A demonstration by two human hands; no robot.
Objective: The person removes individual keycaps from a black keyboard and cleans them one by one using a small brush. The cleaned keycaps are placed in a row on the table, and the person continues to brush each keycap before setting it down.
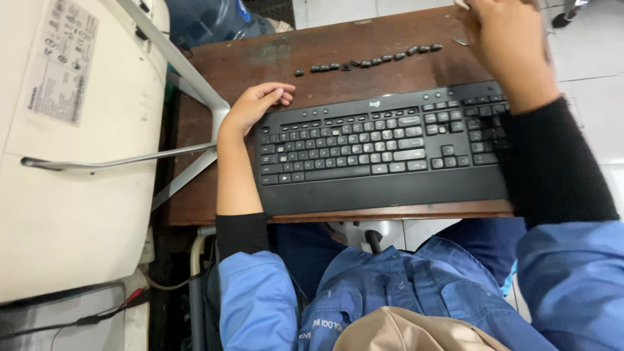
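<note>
Where keycaps are off, black keyboard [383,146] with gaps.

Inventory, by count: one black keyboard [383,153] on one brown wooden table [260,65]. One row of loose black keycaps [367,62] lies beyond the keyboard, roughly fifteen pieces (small and partly merged, so the exact count cannot be told). One white monitor [58,162] on one metal stand [188,130]. Two hands are visible: left hand [257,104], right hand [504,42].
</note>
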